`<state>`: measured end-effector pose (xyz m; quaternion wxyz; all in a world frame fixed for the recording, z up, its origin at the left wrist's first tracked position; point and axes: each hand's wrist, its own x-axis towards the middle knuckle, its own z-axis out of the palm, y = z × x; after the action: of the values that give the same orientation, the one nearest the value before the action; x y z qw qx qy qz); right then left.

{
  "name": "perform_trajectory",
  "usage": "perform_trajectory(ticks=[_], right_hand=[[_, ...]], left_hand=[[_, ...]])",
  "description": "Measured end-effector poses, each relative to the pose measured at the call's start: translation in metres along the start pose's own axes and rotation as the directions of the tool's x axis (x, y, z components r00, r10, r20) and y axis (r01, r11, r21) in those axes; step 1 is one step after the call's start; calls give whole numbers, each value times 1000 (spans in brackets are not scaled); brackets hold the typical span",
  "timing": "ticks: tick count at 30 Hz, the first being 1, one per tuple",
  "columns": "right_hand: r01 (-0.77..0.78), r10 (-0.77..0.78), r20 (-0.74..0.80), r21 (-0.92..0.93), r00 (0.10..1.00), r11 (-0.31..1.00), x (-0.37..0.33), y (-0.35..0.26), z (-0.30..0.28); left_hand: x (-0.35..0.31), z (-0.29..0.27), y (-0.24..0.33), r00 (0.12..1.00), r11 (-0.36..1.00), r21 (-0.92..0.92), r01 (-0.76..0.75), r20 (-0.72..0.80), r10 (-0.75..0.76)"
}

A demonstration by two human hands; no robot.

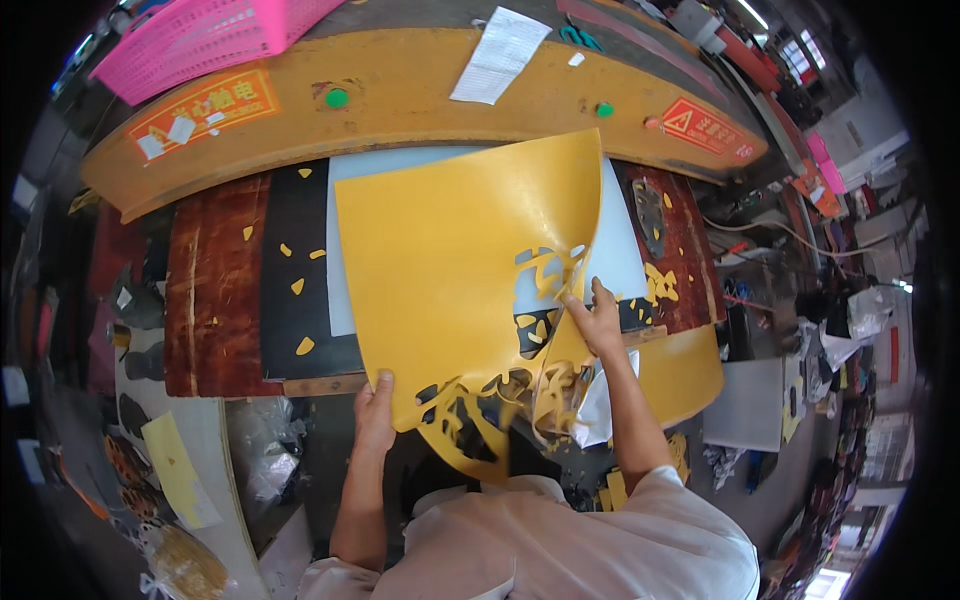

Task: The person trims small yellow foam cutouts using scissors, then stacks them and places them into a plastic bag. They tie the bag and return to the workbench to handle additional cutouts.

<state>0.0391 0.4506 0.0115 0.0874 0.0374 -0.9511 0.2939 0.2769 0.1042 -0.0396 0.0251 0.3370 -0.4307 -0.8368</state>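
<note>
A large yellow sheet of flexible material is held up over a white board on the press bed. Its lower and right parts are punched through with cut-outs, leaving thin ragged strips that hang toward my body. My left hand pinches the lower left corner, thumb on top. At the sheet's right side my right hand grips the perforated edge, its index finger raised; the sheet's right edge curls upward. Right of the board lies a dark, shoe-sole-shaped cutting die with small yellow pieces near it.
An orange machine beam with green buttons spans the far side. A pink basket, a paper sheet and teal-handled scissors rest behind it. Another yellow sheet lies at the right. Clear plastic bags are at the lower left.
</note>
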Motion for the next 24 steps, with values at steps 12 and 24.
perform_trajectory(ticks=[12, 24], right_hand=[[-660, 589, 405, 683, 699, 314, 71, 75, -47], [-670, 363, 578, 708, 731, 221, 229, 121, 16]], left_hand=[[38, 29, 108, 994, 920, 377, -107, 40, 100], [119, 107, 101, 966, 950, 290, -119, -187, 178]])
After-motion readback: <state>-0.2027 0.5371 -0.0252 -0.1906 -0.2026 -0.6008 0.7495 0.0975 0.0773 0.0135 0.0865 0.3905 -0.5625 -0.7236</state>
